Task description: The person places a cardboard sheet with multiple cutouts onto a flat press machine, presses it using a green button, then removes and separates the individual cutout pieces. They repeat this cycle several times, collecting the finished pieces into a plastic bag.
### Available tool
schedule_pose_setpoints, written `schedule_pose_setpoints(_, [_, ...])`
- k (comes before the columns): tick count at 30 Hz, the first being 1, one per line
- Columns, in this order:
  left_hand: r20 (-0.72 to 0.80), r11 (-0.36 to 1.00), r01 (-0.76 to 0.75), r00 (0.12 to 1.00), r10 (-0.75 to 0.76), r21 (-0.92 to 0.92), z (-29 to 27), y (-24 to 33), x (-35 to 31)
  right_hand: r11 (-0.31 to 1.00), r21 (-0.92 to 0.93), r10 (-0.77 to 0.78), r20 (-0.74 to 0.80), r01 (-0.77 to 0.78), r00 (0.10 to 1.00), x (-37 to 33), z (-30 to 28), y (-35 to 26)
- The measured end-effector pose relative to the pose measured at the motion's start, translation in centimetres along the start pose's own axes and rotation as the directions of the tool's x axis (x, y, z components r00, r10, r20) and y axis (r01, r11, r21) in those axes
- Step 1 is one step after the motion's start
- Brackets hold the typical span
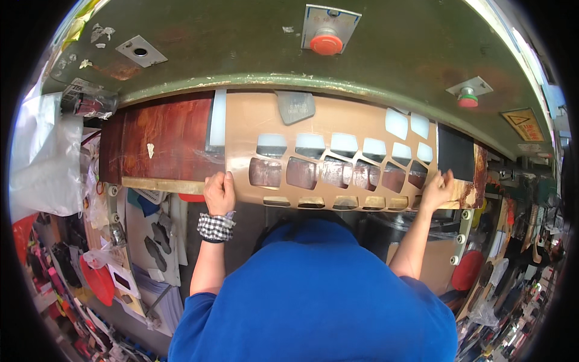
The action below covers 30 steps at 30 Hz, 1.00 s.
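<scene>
A tan sheet [244, 145] with rows of rounded cut-out holes lies over the machine bed and bends down over its front edge. My left hand [219, 193] is closed on the sheet's left edge, with a checkered band round the wrist. At the opposite edge, my right hand [438, 190] pinches the sheet with thumb and fingers. On the far part of the sheet sits a dark grey flat piece [295, 107] with rounded corners. Pale blue and dark surfaces show through the holes.
The bed's reddish-brown board [169, 139] extends left; a black strip [456, 154] lies right. Above hangs a green machine beam with a red push button [325, 43] and a smaller red-and-green button [467, 99]. Clear plastic bags [51, 157] hang far left. Red stools stand below both sides.
</scene>
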<state>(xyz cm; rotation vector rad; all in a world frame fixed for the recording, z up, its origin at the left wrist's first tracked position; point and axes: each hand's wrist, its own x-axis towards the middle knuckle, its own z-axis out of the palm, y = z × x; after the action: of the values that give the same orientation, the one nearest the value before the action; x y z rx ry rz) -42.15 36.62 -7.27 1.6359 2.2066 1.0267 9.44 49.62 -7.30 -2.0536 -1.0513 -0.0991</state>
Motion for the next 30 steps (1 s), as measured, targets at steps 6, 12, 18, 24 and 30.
schedule_pose_setpoints(6, [0.075,0.949,0.116,0.987,-0.144,0.292,-1.1,0.7,-4.2,0.744,0.481,-0.667,0.486,0.465,0.565,-14.2,5.6,-18.9])
schedule_pose_setpoints(12, [-0.012,0.96,0.113,0.993,-0.113,0.256,-2.1,1.0,-9.0,0.743,0.668,-0.547,0.643,-0.044,0.536,-19.9,4.1,-22.1])
schedule_pose_setpoints(18, [0.006,0.962,0.076,0.997,-0.08,0.261,-2.6,0.6,-11.2,0.722,0.628,-0.386,0.714,-0.291,0.584,-14.6,0.7,-19.0])
schedule_pose_setpoints(24, [-0.011,0.966,0.067,0.998,-0.066,0.249,-2.1,0.7,-10.1,0.676,0.58,-0.728,0.432,0.454,0.533,-16.9,2.9,-16.7])
schedule_pose_setpoints(30, [-0.053,0.946,0.065,0.997,-0.051,0.316,-0.2,0.6,-5.7,0.811,0.553,-0.353,0.2,0.192,0.914,-4.2,3.8,-19.1])
